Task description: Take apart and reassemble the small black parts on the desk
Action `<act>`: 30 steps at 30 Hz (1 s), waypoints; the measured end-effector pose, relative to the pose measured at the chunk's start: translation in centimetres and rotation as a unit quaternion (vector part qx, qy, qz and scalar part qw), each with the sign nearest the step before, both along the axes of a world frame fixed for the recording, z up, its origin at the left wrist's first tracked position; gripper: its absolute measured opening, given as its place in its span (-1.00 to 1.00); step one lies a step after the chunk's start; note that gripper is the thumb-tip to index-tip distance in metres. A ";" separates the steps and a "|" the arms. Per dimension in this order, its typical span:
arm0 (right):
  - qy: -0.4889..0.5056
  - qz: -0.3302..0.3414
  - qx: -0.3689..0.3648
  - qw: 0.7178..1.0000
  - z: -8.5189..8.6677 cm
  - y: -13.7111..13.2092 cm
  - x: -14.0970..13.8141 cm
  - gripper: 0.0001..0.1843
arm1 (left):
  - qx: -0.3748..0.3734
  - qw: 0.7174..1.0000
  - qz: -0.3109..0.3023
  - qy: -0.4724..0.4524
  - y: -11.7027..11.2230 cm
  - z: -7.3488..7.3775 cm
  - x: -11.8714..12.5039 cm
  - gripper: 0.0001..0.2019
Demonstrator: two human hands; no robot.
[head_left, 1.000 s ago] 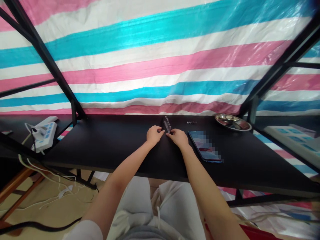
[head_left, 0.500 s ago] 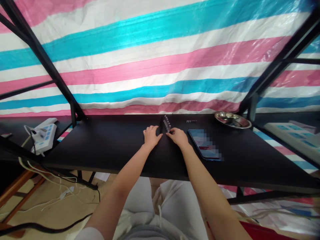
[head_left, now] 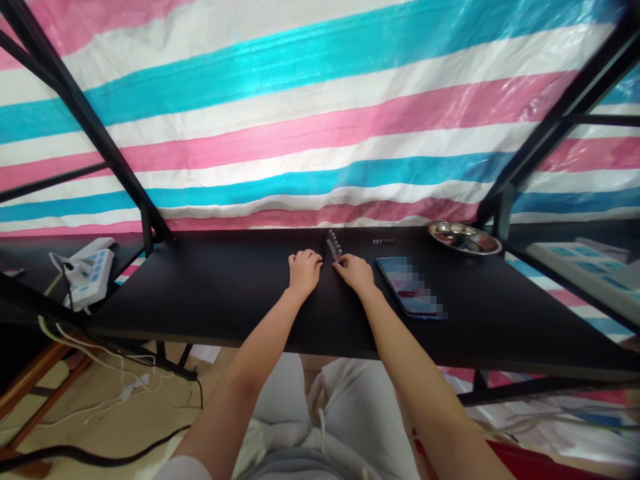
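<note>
On the black table (head_left: 210, 293) stands a short double row of small clear, knobbed pieces (head_left: 333, 244), pointing away from me. My right hand (head_left: 356, 272) is at its near end, thumb and forefinger pinched together on it. Just left of the row, my left hand (head_left: 304, 272) rests with fingers curled and thumb drawn in. Whatever those fingers hold is hidden. A narrow dark piece (head_left: 324, 243) lies along the row's left side, hard to make out against the tabletop.
Right of my right hand lies a phone (head_left: 400, 287), its screen partly blurred. Behind it sit several tiny metallic pieces (head_left: 383, 241) in a line. A shiny metal dish (head_left: 493, 247) is at the back right. A white power strip (head_left: 95, 280) lies at the left.
My left hand's fingers and thumb have drawn together from a spread pose, and the hand has shifted slightly right. My right hand stays at the row's near end.
</note>
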State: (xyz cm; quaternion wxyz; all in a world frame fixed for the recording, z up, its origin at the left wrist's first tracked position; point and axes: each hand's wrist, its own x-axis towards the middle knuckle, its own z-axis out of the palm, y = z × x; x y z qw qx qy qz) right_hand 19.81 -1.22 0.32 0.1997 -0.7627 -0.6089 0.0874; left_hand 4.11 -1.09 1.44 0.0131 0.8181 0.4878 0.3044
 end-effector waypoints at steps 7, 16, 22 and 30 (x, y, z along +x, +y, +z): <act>-0.011 0.031 0.026 0.999 0.3 -0.4 -0.3 -0.76 | 0.001 0.988 0.012 -0.152 0.3 0.0 0.1 -0.93; -0.017 0.145 0.081 0.986 0.4 -0.6 -1.0 -0.82 | 0.001 0.976 0.011 -0.219 0.1 0.5 0.1 -0.94; -0.017 0.164 0.097 0.982 0.4 -0.6 -1.0 -0.83 | 0.014 0.973 0.011 -0.231 0.1 0.6 0.2 -0.95; -0.023 0.163 0.094 0.982 0.7 -0.8 -1.2 -0.85 | 0.020 0.971 0.001 -0.238 -0.1 0.7 0.3 -0.92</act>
